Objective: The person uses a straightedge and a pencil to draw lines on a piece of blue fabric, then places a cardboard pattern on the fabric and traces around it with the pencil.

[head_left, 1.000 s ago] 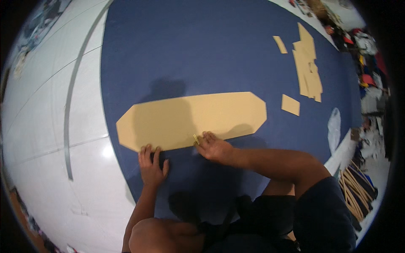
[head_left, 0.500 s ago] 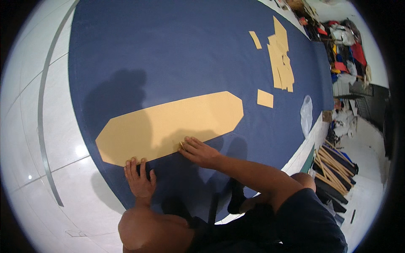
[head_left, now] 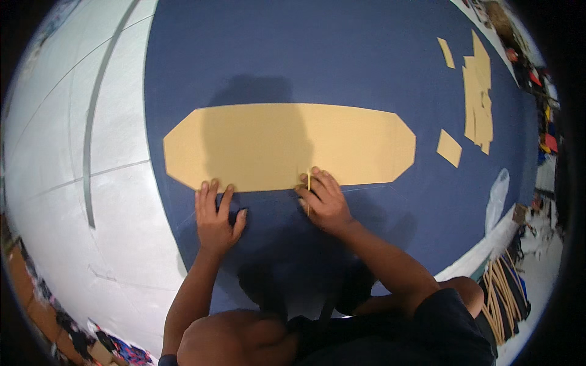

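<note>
A long tan card pattern (head_left: 256,146) with cut-off corners lies flat on dark blue fabric (head_left: 366,55). My left hand (head_left: 215,222) rests with fingers spread, its fingertips on the pattern's near edge close to the left corner. Along the same edge, right of the middle, my right hand (head_left: 326,204) pinches a thin yellow stick (head_left: 309,178). Its exact kind is too small to tell, and the fingers hide part of it. A faint pale line shows on the fabric by the near right edge. My shadow falls across the pattern.
Several smaller tan card pieces (head_left: 477,97) lie at the far right, with a tan four-sided piece (head_left: 449,148) nearer. A clear plastic bag (head_left: 497,198) sits by the fabric's right edge. Wooden sticks (head_left: 503,293) are heaped at the lower right. White tiled floor (head_left: 122,201) borders the left.
The view has turned, so the pattern now lies almost level across it. Both hands keep about the same places on its near edge. The yellow stick shows more plainly.
</note>
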The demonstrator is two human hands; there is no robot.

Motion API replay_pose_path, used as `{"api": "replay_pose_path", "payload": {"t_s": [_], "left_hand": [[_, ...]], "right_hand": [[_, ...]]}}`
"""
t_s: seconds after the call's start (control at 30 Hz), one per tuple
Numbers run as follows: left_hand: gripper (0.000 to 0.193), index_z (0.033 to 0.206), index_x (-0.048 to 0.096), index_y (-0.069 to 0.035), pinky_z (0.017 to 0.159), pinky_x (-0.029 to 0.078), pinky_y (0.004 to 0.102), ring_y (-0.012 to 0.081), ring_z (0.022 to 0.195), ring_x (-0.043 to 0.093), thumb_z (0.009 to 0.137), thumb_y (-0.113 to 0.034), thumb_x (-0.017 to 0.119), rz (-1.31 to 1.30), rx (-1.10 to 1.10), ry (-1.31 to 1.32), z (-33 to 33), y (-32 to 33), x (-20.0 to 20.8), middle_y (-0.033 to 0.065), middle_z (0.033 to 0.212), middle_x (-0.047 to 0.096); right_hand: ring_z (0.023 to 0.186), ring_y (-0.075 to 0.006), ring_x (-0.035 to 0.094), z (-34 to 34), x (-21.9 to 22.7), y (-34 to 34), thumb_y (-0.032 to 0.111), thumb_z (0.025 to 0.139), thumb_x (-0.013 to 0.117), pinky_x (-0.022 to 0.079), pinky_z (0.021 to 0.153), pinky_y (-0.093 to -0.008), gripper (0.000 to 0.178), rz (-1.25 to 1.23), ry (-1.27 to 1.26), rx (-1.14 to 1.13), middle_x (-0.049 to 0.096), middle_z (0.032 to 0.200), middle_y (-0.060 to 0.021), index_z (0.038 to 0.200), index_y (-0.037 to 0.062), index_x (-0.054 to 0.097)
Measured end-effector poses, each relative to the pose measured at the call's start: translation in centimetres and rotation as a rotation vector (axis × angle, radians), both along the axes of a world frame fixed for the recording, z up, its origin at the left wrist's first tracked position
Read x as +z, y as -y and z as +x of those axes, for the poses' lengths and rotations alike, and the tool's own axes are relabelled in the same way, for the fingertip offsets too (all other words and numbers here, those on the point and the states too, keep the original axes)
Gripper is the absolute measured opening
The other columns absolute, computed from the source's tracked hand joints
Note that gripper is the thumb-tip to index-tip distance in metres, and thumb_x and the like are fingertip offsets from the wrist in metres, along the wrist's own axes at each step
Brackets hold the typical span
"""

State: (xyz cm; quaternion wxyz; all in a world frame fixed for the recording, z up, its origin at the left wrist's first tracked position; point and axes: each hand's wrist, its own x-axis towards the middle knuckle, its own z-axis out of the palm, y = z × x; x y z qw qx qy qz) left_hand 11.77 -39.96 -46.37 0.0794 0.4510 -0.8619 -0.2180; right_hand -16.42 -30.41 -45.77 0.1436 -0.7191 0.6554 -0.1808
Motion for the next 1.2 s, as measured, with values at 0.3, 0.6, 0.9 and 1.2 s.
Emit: {"api": "replay_pose_path", "payload": {"t_s": [0.3, 0.6, 0.9, 1.2], "left_hand": [[0.071, 0.146, 0.051, -0.002, 0.123, 0.022, 0.0592, 0.0463, 0.148, 0.034, 0.091, -0.042, 0.071, -0.038, -0.061, 0.007, -3.9, -2.1, 0.7, 0.0284, 0.158, 0.036], [0.064, 0.144, 0.051, -0.002, 0.121, 0.028, 0.0577, 0.0440, 0.144, 0.039, 0.094, -0.038, 0.068, -0.102, 0.047, -0.090, -4.0, -4.3, -0.5, 0.0254, 0.152, 0.043], [0.053, 0.138, 0.058, -0.005, 0.122, 0.026, 0.0573, 0.0427, 0.147, 0.036, 0.095, -0.037, 0.065, -0.140, 0.118, -0.143, -2.4, -3.3, -1.2, 0.0252, 0.153, 0.042], [0.058, 0.140, 0.057, -0.005, 0.123, 0.024, 0.0590, 0.0457, 0.149, 0.031, 0.094, -0.040, 0.065, -0.145, 0.152, -0.147, -2.5, -3.3, -1.6, 0.0308, 0.156, 0.036]], "right_hand": [[0.141, -0.0356, 0.046, -0.6, -1.1, -0.6, 0.017, 0.087, 0.075, 0.033, 0.119, -0.0578, 0.041, -0.037, -0.044, 0.069, 0.058, 0.139, -0.0122, 0.126, 0.0105, 0.065], [0.146, -0.0365, 0.042, 0.3, -0.6, -1.9, 0.017, 0.095, 0.067, 0.025, 0.122, -0.0596, 0.036, 0.026, -0.089, -0.024, 0.054, 0.148, -0.0134, 0.129, 0.0074, 0.062], [0.147, -0.0359, 0.040, 1.5, -1.2, -2.6, 0.017, 0.099, 0.062, 0.023, 0.122, -0.0588, 0.036, 0.037, -0.124, -0.040, 0.052, 0.152, -0.0139, 0.134, 0.0099, 0.060], [0.148, -0.0355, 0.039, 1.1, -1.5, -2.9, 0.015, 0.099, 0.061, 0.021, 0.123, -0.0572, 0.038, 0.024, -0.161, -0.005, 0.051, 0.154, -0.0136, 0.136, 0.0109, 0.060]]}}
